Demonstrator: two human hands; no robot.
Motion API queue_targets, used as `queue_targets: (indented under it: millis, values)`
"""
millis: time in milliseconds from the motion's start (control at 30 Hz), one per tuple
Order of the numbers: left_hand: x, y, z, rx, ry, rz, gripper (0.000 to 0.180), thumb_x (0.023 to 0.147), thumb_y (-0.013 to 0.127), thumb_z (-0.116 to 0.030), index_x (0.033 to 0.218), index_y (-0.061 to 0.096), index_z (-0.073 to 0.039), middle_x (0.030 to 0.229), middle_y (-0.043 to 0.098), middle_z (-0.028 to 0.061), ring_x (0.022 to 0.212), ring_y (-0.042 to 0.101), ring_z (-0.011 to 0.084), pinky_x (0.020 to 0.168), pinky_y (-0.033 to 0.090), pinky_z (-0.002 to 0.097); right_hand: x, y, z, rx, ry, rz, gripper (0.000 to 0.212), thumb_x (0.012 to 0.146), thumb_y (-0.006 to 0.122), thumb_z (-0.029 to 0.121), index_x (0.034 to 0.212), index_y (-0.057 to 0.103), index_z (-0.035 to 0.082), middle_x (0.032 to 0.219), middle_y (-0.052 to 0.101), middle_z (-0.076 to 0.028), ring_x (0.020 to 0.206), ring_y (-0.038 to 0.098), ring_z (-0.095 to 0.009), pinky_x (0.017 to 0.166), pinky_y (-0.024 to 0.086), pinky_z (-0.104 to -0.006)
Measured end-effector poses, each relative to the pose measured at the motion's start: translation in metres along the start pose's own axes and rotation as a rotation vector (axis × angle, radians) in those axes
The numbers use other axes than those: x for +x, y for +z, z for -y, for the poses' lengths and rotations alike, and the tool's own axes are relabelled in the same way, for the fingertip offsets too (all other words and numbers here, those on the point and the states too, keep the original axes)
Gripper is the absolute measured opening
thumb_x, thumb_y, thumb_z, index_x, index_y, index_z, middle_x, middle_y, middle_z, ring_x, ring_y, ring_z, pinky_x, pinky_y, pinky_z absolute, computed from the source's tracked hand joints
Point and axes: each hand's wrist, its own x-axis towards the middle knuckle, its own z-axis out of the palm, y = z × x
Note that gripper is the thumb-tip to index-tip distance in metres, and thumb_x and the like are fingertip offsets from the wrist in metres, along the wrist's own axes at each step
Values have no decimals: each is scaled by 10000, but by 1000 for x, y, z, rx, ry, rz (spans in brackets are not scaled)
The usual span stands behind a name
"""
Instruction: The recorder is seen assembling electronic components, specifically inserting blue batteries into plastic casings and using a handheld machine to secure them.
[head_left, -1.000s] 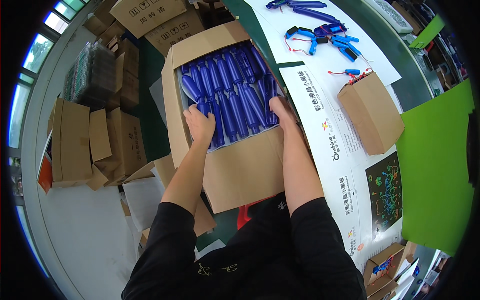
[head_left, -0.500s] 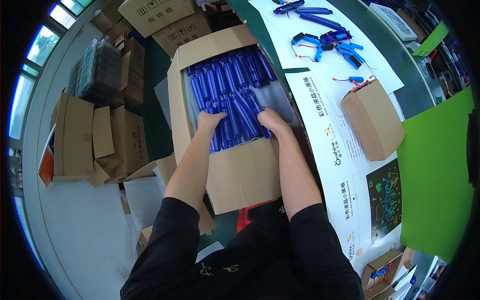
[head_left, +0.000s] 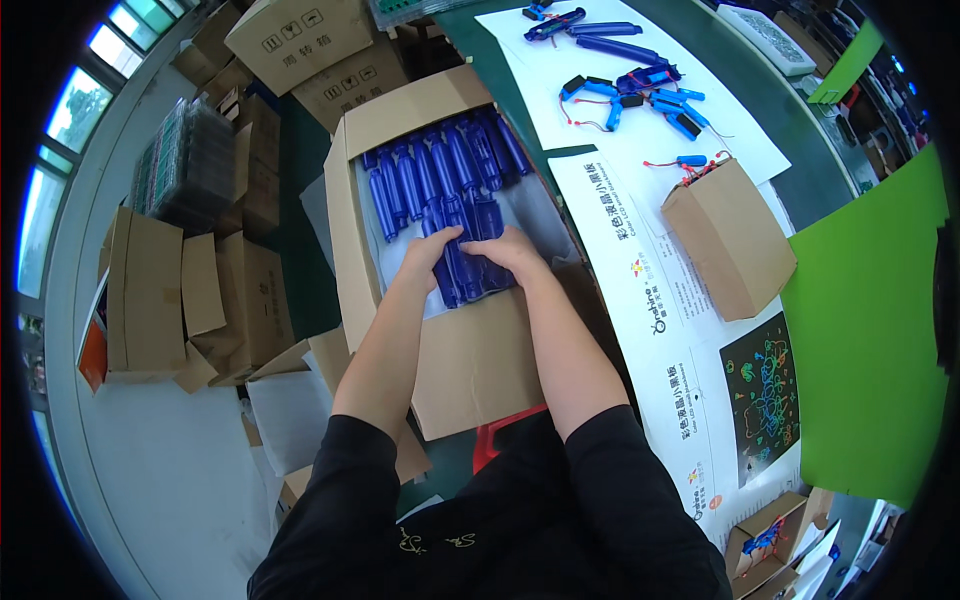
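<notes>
An open cardboard box (head_left: 478, 360) stands in front of me, lined with pale sheeting. Rows of long translucent blue plastic tubes (head_left: 428, 165) lie side by side in its far half. Over the near half, my left hand (head_left: 426, 258) and my right hand (head_left: 508, 252) press a cluster of the same blue plastic tubes (head_left: 460, 278) together from both sides. My thumbs lie across the top of the cluster, close to each other. The fingers on the outer sides are partly hidden, and whether the cluster rests on the liner I cannot tell.
On the workbench to the right, white sheets carry blue battery packs (head_left: 684, 108) with red wires and more blue tubes (head_left: 617, 48). A smaller carton (head_left: 735, 240) stands nearer, beside a green panel (head_left: 868, 340). Cardboard boxes (head_left: 145, 295) and stacked clear trays (head_left: 190, 160) crowd the left.
My hands have come closer together, squeezing the near tubes into a tighter cluster. Liner now shows on both sides of it. The view has shifted slightly.
</notes>
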Motion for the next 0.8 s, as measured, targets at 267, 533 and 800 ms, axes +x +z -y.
queue_targets:
  millis: [267,533,800]
  values:
    - [9,-6,10,-59,32,117,349,806,640,-200,1085,573,-2,970,639,123,855,628,244,756,521,364,-13,29,3,119,-103,-29,519,643,766,200,1080,589,-19,980,655,-138,912,625,-220,822,473,-307]
    - [-15,-23,0,-244,29,286,374,859,623,-275,1130,561,-26,1054,626,98,945,602,227,862,478,360,-38,40,9,180,-187,-147,709,608,760,228,1195,434,-2,1015,617,-183,953,612,-294,839,480,-339]
    - [-124,-6,-47,-120,499,541,524,882,575,-279,1268,420,40,1159,557,129,1047,567,242,939,439,362,-135,45,62,323,-711,-408,612,658,668,132,1197,400,19,1005,592,-244,941,593,-384,818,477,-395]
